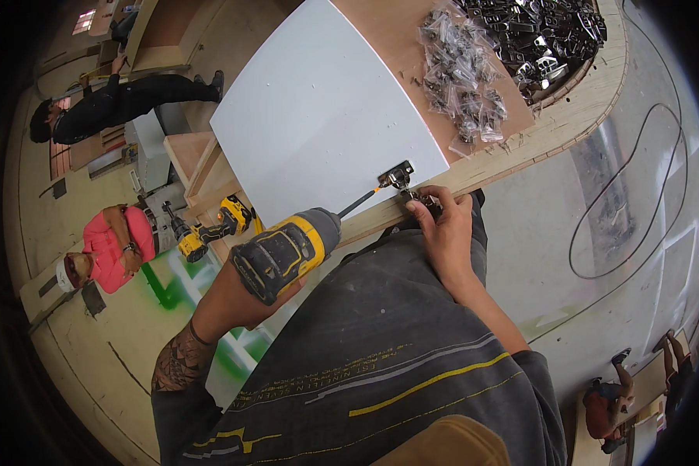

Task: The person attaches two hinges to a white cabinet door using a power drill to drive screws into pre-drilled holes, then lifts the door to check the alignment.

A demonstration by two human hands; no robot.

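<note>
Head: yellow-black drill (pixel 283 252) in left hand (pixel 233 299), bit on metal hinge (pixel 400 175).

The panel (pixel 326 116) lies on the surface (pixel 567 124), with the hinge (pixel 398 175) at its near corner. The drill (pixel 287 252) sits left of the hinge, its bit touching it. Bagged hinges (pixel 462 78) lie right of the panel, loose hardware (pixel 544 39) behind them.

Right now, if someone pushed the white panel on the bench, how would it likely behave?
The white panel looks rigid and flat, so it would probably slide rather than bend. Its lower-left part seems to overhang the plywood bench, so it might tip. The right hand at the hinge may steady it.
</note>
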